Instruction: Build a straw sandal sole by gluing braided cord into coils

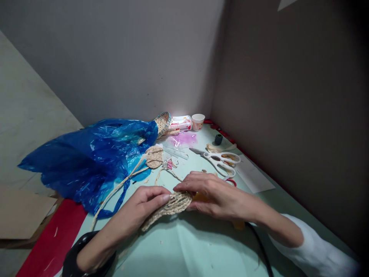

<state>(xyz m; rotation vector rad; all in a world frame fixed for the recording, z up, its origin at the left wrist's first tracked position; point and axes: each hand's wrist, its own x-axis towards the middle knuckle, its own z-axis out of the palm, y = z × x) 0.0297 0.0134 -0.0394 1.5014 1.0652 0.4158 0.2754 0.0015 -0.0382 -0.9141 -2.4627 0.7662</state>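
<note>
A braided straw piece (170,207), woven from pale strands, is held between both hands just above the table. My left hand (148,202) grips its left part, thumb on top. The fingers and thumb of my right hand (204,192) close round its right end. Under the right hand something yellow (201,197) shows in part; I cannot make out what it is. Beyond the left hand lies a round woven straw piece (155,157) with long straw strands (115,188) trailing toward me. White-handled scissors (220,159) lie open past the right hand.
A blue plastic bag (95,154) covers the left side, with a woven basket-like piece (163,122) at its mouth. At the back stand a paper cup (198,123) and a tissue pack (181,123). A dark thread spool (218,139), white paper (255,177) and a black cable (261,246) are on the right.
</note>
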